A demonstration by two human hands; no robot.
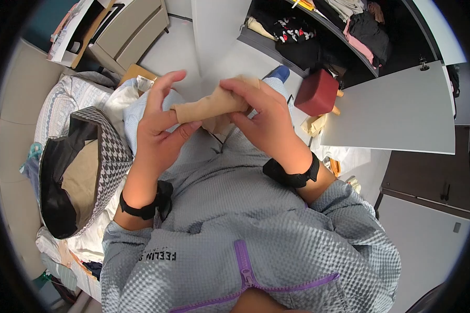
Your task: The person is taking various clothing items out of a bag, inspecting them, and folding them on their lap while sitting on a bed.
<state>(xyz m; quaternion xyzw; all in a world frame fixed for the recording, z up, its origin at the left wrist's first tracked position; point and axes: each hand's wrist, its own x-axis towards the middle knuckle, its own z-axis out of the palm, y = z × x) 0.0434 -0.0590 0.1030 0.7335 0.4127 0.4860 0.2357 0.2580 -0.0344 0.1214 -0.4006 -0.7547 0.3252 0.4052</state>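
Observation:
A thin beige piece of fabric (209,107), narrow like a sock or stocking, stretches between my two hands above my lap. My left hand (156,129) has its index finger tucked into the narrow end, the thumb below it and another finger raised. My right hand (264,111) pinches the wider, bunched end between thumb and fingers. Loose fabric hangs beneath, partly hidden by the hands. To my left lies a houndstooth fabric bag (115,152), its mouth open, showing a black lining and beige cloth (82,184) inside.
Patterned bedding (68,96) lies under and around the bag. Ahead are a drawer cabinet (135,33) and an open wardrobe with folded clothes (362,37). A red stool (317,92) stands near the open wardrobe door (391,113). Fabric items (333,166) lie on the floor at right.

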